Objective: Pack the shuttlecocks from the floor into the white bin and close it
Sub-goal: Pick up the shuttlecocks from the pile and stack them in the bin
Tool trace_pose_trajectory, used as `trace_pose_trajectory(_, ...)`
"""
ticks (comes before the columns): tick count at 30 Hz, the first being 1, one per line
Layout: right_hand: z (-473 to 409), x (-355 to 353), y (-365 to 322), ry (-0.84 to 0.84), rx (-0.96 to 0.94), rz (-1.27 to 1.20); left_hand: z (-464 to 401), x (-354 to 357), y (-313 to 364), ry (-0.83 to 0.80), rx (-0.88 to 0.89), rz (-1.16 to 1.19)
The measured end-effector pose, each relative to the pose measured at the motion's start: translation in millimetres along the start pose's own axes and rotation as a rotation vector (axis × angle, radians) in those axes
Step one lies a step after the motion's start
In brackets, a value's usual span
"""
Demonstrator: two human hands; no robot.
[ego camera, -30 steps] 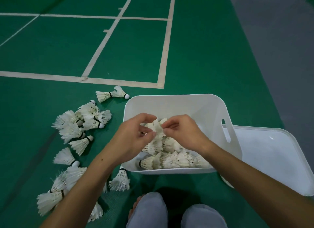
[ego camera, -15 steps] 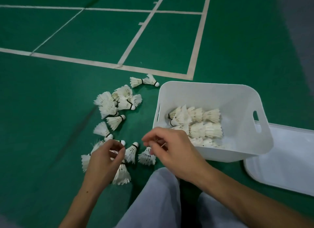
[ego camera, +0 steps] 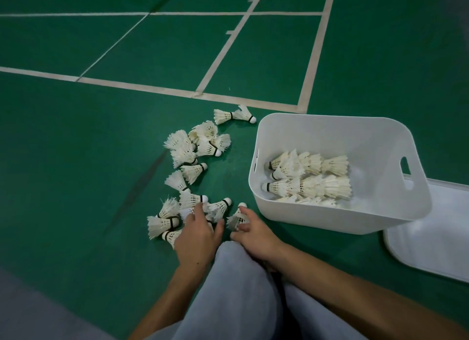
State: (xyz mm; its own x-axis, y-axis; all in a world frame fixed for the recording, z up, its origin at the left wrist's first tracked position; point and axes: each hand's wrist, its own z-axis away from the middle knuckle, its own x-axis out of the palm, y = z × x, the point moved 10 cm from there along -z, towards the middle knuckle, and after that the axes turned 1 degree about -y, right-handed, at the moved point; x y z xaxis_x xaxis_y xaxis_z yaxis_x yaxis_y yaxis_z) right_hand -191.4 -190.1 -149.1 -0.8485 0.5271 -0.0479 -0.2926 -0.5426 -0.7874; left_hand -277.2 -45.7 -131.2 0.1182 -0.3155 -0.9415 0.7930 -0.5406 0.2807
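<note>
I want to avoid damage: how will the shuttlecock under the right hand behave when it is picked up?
The shuttlecock is mostly thin feathers with a small cork tip, so it is probably very light. The feathers look fragile; a hard grip by the right hand may bend them. If pushed, it would likely roll in a curve.

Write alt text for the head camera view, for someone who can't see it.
A person's left hand and right hand reach into loose shuttlecocks on a green court floor, beside an open white bin partly filled with stacked shuttlecocks. Its lid lies on the floor to the right.
</note>
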Motion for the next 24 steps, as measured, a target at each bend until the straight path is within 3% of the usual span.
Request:
trace_pose_trajectory(4, -8, -4, 11, 0.045, 0.041, -0.163, -7, 9, 5, 0.05, -0.037, -0.05)
trace_pose_trajectory(9, -4, -17, 12, 0.088, 0.032, -0.22, -11, 9, 5, 0.054, -0.074, 0.124)
trace_pose_trajectory(17, 31, -12, -38, 0.112, -0.206, 0.011, 3, -32, -2, 0.213, -0.009, 0.349)
trace_pose_trajectory(24, 93, -21, -122, 0.203, -0.498, 0.045, 9, -111, 2, 0.371, 0.079, 0.6)
